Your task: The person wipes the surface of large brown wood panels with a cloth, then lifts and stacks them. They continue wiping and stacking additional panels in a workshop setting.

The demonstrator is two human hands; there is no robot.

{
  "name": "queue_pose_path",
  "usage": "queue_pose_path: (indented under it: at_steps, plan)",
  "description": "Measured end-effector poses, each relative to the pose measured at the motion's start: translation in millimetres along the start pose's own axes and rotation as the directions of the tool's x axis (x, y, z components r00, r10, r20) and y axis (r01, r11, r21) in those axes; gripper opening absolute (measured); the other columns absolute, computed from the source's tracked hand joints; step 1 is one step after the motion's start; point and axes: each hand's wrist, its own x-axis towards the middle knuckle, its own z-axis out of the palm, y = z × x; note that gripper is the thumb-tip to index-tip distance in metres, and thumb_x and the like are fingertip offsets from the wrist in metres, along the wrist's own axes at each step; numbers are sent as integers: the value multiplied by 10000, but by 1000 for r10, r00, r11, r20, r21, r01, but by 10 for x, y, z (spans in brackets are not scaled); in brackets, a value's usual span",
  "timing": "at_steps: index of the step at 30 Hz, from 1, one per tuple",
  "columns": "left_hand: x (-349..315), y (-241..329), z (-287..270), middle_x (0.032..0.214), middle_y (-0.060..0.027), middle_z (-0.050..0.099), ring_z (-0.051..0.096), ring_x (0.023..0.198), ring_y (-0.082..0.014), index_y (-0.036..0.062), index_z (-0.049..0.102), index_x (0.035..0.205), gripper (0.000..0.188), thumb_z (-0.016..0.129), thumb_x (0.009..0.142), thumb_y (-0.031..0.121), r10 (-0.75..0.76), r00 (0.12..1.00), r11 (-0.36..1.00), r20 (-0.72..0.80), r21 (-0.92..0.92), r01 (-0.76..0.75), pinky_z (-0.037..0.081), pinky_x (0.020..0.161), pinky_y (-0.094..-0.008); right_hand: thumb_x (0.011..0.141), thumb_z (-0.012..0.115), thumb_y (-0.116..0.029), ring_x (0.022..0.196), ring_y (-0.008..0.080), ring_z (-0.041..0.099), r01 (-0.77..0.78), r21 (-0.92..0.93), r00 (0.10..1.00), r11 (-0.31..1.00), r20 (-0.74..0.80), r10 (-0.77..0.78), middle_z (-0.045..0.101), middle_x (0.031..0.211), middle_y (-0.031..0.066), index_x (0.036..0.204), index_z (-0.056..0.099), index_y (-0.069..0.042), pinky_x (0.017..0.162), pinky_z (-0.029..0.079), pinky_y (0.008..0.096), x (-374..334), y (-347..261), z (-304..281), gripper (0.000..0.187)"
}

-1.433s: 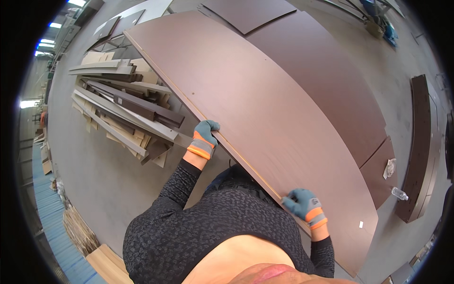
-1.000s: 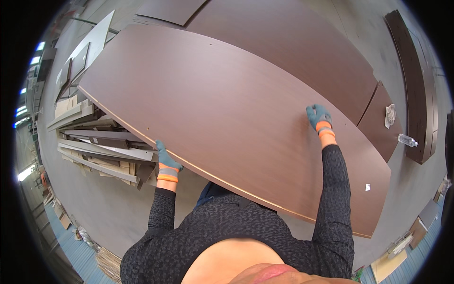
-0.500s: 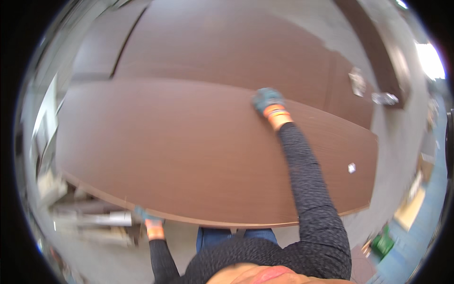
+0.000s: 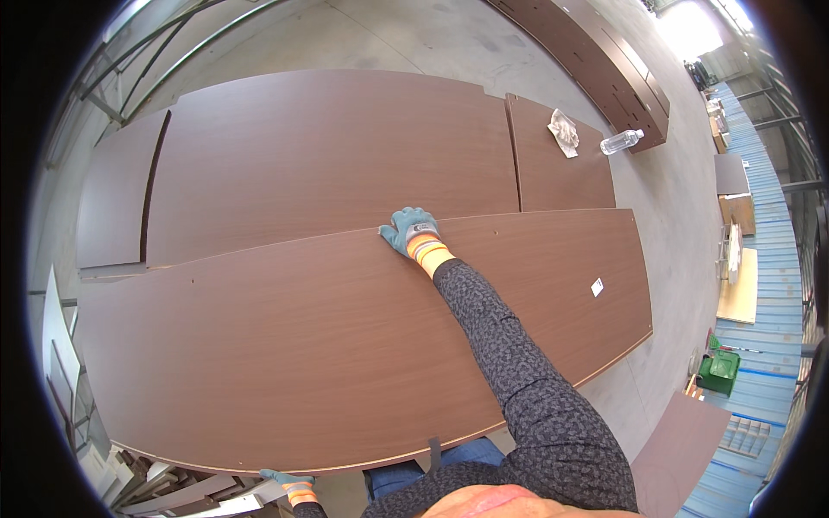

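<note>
A long brown board (image 4: 302, 363) with light edges lies across in front of me. My right hand (image 4: 410, 230), in a grey-blue glove with an orange cuff, reaches over it and has its fingers curled at the far edge. My left hand (image 4: 288, 479), gloved the same way, holds the near edge at lower left; its fingers are partly hidden beneath. A small white sticker (image 4: 597, 287) sits near the board's right end. Beyond the far edge lies a large brown panel (image 4: 337, 155), partly covered by the board.
Brown side panels (image 4: 114, 194) flank the large one. A crumpled cloth (image 4: 564, 132) and a clear bottle (image 4: 622, 142) lie at far right. Behind stands a long brown stack (image 4: 596, 60). Offcuts (image 4: 164, 483) fill the lower left. A green bin (image 4: 718, 371) stands right.
The view has shifted and is sharper, with the board and both hands now lower and further left in it. Both hands stay at the board's edges.
</note>
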Motion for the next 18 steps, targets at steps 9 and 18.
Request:
queue_pose_path:
  at_steps: [9, 18]
  plan:
    - [99, 3, 32, 1709, -36, 339, 337, 1520, -336, 205, 419, 1609, 1142, 321, 797, 1003, -9, 999, 998, -46, 60, 11, 251, 1211, -622, 968, 570, -589, 1219, 314, 628, 51, 27, 995, 998, -81, -49, 697, 1243, 98, 1101, 736, -138, 1016, 521, 464, 45, 43, 159, 499]
    - [-35, -30, 106, 1710, -37, 335, 333, 1520, -337, 202, 414, 1610, 1156, 322, 788, 1009, -31, 995, 983, -95, 178, 48, 256, 1207, -629, 978, 529, -565, 1155, 369, 668, -36, 52, 981, 998, -189, 45, 725, 1205, 162, 1081, 758, -99, 1002, 531, 498, 140, 975, 77, 529]
